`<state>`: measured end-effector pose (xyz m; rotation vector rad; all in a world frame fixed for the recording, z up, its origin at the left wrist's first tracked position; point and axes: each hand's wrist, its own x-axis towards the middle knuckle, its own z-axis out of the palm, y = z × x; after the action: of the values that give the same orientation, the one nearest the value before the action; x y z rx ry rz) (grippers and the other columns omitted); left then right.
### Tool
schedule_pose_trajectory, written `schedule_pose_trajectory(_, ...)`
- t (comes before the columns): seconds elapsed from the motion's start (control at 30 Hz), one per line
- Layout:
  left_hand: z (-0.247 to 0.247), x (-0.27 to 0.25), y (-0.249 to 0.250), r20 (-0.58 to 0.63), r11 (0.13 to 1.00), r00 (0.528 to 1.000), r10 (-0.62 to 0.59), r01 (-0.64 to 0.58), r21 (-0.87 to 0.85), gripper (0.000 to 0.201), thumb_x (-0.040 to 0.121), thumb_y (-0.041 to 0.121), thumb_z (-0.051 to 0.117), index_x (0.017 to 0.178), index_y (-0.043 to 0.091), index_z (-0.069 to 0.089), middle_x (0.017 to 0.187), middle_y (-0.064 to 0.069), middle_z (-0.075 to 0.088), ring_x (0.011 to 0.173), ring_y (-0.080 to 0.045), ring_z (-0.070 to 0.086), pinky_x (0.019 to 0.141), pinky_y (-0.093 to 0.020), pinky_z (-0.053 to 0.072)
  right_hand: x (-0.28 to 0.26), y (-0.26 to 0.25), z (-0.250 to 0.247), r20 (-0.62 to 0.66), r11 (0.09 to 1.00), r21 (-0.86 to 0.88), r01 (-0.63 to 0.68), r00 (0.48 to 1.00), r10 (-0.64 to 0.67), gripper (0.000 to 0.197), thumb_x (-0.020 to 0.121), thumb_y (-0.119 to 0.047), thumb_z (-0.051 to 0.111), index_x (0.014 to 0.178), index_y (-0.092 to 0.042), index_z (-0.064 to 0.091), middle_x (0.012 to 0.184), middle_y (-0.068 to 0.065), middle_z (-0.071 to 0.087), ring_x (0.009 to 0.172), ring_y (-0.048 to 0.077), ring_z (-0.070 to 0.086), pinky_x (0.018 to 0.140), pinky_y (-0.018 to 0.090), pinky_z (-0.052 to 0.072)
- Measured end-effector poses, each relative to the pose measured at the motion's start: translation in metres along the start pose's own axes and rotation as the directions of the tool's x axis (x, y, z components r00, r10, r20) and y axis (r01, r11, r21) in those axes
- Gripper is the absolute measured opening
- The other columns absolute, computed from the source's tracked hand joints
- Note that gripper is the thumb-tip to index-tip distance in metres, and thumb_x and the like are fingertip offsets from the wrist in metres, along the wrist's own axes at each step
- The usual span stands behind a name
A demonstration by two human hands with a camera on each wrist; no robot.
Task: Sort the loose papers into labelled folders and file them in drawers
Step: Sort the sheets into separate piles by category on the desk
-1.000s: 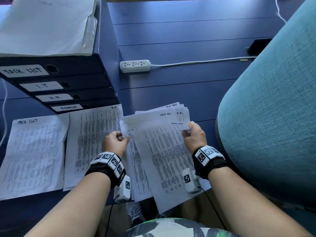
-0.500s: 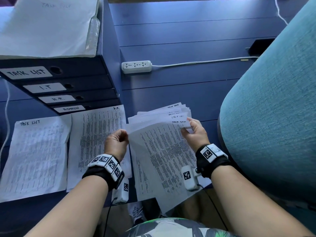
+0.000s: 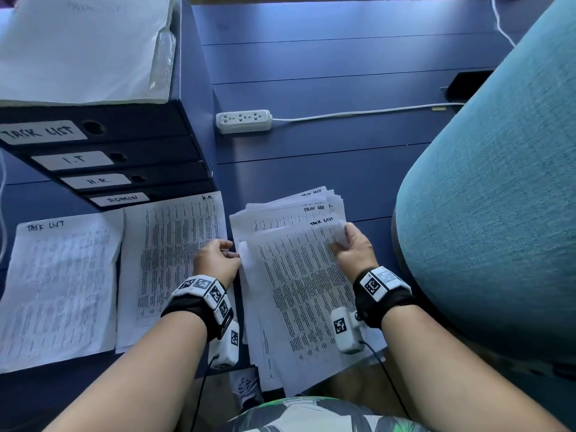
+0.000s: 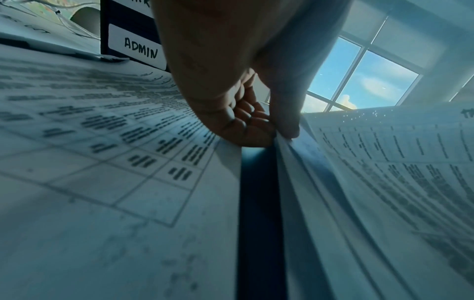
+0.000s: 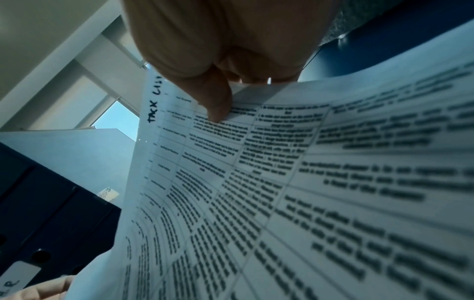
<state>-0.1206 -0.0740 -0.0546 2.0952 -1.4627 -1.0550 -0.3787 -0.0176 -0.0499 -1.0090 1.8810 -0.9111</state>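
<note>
Holding a fanned stack of white printed papers [image 3: 299, 275] near the front edge of the dark blue desk [image 3: 311, 73], the left hand [image 3: 216, 260] pinches its left edge and the right hand [image 3: 353, 247] grips the top sheet's right corner. Beside it lie a white "H.R." sheet [image 3: 168, 260] and a "TASK LIST" sheet [image 3: 59, 285], before dark labelled drawers [image 3: 124, 145].

Left wrist: thumb and curled fingers [image 4: 246, 115] nip the sheet edges.

Right wrist: thumb presses a "TASK LIST" page [image 5: 282, 182].

both forearms reach forward, wristbands on. left hand [image 3: 217, 262] curled, fingertips pinching sheet edges. right hand [image 3: 351, 248] curled, thumb pressed on top sheet's corner.
</note>
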Motion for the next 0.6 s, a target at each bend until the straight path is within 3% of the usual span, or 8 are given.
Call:
schedule_pose_trajectory(0.17, 0.000, 0.003, 0.000, 0.005, 0.999, 0.999, 0.039, -0.039, 0.029, 0.009, 0.079, 0.016, 0.070, 0.088, 0.016, 0.073, 0.081, -0.001, 0.072, 0.078, -0.020, 0.067, 0.076, -0.029, 0.055, 0.004, -0.001, -0.001, -0.016, 1.000, -0.029, 0.012, 1.000, -0.012, 0.017, 0.092, -0.016, 0.058, 0.081, -0.027, 0.061, 0.091, -0.001, 0.065, 0.084, 0.019, 0.066, 0.076, 0.039, 0.058)
schedule_pose_trajectory(0.27, -0.005, 0.004, -0.004, -0.010, 0.999, 0.999, 0.043, -0.043, -0.015, 0.010, 0.083, 0.011, 0.068, 0.086, 0.019, 0.073, 0.080, 0.001, 0.072, 0.074, -0.020, 0.068, 0.074, -0.029, 0.056, 0.008, 0.003, 0.001, -0.018, 0.999, -0.024, 0.025, 1.000, -0.026, 0.013, 0.094, -0.023, 0.059, 0.081, -0.024, 0.062, 0.092, 0.003, 0.067, 0.086, 0.022, 0.066, 0.078, 0.041, 0.058)
schedule_pose_trajectory(0.4, -0.011, 0.004, -0.015, -0.042, 0.980, 0.999, 0.008, -0.016, -0.199, 0.031, 0.083, -0.002, 0.069, 0.069, 0.026, 0.068, 0.070, 0.003, 0.070, 0.064, -0.023, 0.067, 0.070, -0.034, 0.058, 0.007, 0.003, 0.005, -0.025, 0.998, -0.039, 0.047, 0.999, -0.048, 0.016, 0.094, -0.024, 0.058, 0.082, -0.014, 0.061, 0.091, 0.009, 0.064, 0.085, 0.029, 0.063, 0.079, 0.043, 0.056)
schedule_pose_trajectory(0.47, -0.013, 0.004, -0.017, -0.037, 0.955, 0.999, -0.008, -0.004, -0.296, 0.030, 0.084, -0.003, 0.068, 0.071, 0.024, 0.067, 0.071, 0.001, 0.069, 0.063, -0.022, 0.062, 0.072, -0.039, 0.057, 0.008, 0.002, 0.006, -0.041, 0.997, -0.048, 0.065, 0.997, -0.067, 0.017, 0.094, -0.020, 0.058, 0.080, -0.011, 0.058, 0.088, 0.009, 0.062, 0.077, 0.025, 0.059, 0.074, 0.038, 0.053)
schedule_pose_trajectory(0.6, -0.016, 0.009, -0.021, -0.024, 0.896, 0.998, -0.061, 0.044, -0.442, 0.020, 0.086, 0.001, 0.068, 0.081, 0.020, 0.068, 0.088, -0.008, 0.071, 0.081, -0.024, 0.064, 0.088, -0.049, 0.056, 0.012, -0.002, 0.001, -0.079, 0.999, 0.006, 0.051, 0.996, -0.050, 0.016, 0.094, -0.015, 0.057, 0.078, -0.017, 0.059, 0.082, 0.002, 0.061, 0.070, 0.011, 0.054, 0.066, 0.028, 0.048)
